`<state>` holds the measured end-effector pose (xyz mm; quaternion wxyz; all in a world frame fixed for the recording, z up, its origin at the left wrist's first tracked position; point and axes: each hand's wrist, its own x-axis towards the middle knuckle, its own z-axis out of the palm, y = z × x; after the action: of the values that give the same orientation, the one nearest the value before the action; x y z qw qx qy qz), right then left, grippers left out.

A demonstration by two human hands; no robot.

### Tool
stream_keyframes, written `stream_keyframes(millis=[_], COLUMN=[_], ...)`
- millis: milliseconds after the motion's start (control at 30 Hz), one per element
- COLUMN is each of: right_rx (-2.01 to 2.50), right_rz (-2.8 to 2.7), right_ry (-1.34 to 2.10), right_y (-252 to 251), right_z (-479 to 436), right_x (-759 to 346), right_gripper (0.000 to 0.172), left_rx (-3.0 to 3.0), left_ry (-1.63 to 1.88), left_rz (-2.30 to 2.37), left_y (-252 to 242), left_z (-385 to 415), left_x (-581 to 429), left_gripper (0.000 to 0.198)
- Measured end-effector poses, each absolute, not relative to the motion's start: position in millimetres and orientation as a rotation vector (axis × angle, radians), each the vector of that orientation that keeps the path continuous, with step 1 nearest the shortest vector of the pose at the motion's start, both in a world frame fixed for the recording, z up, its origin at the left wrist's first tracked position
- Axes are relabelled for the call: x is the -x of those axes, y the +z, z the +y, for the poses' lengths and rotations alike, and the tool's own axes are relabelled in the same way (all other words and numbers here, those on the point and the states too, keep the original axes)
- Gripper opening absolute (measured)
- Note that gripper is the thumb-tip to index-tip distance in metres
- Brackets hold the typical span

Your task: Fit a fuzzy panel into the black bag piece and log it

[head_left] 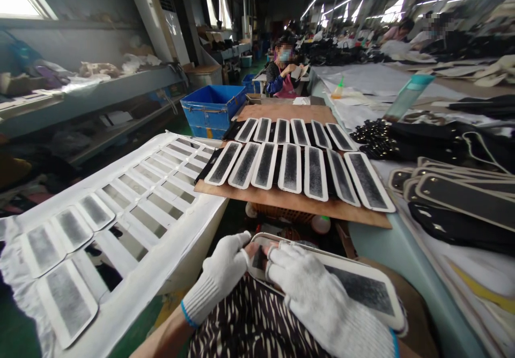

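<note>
Across my lap lies a long rounded panel (362,288) with a white border and a dark speckled middle; layered edges show at its right end. My left hand (225,264), in a white knit glove with bare fingertips, is closed on the panel's left end, thumb uppermost. My gloved right hand (311,283) lies over the top of the panel, its fingers bent and close together, with the fingertips pressed near the left end. It covers much of the panel's middle. Similar panels lie in two rows on a brown board (289,199) ahead of me.
At the left, a white slotted frame (140,256) carries several panels (68,299). Beyond the board stand a blue crate (211,111) and a seated person (285,71) in a mask. A bench (402,240) at the right holds stacked dark pieces (466,194) and a teal-lidded bottle (410,97).
</note>
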<state>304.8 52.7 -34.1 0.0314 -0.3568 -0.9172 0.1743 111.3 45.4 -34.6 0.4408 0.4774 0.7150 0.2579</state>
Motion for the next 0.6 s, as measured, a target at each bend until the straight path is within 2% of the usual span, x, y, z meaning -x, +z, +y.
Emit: stream_keyframes(millis=[100, 233, 467, 600], right_rx=[1.124, 1.19, 1.119, 1.099], right_rz=[-2.867, -2.908, -2.912, -2.923], right_ry=[0.62, 0.705, 0.337, 0.322], right_y=[-25, -6, 10, 7], right_z=[55, 54, 48, 49], right_x=[-304, -303, -306, -307], right_gripper=[0.041, 0.04, 0.034, 0.034], left_rx=[-1.329, -1.389, -1.52, -1.555], left_ry=[0.504, 0.484, 0.475, 0.465], left_rz=[2.026, 2.024, 1.913, 1.919], left_y=[-33, -35, -24, -29], left_z=[52, 56, 52, 50], left_x=[-126, -133, -121, -122], left_gripper=[0.034, 0.034, 0.034, 0.033])
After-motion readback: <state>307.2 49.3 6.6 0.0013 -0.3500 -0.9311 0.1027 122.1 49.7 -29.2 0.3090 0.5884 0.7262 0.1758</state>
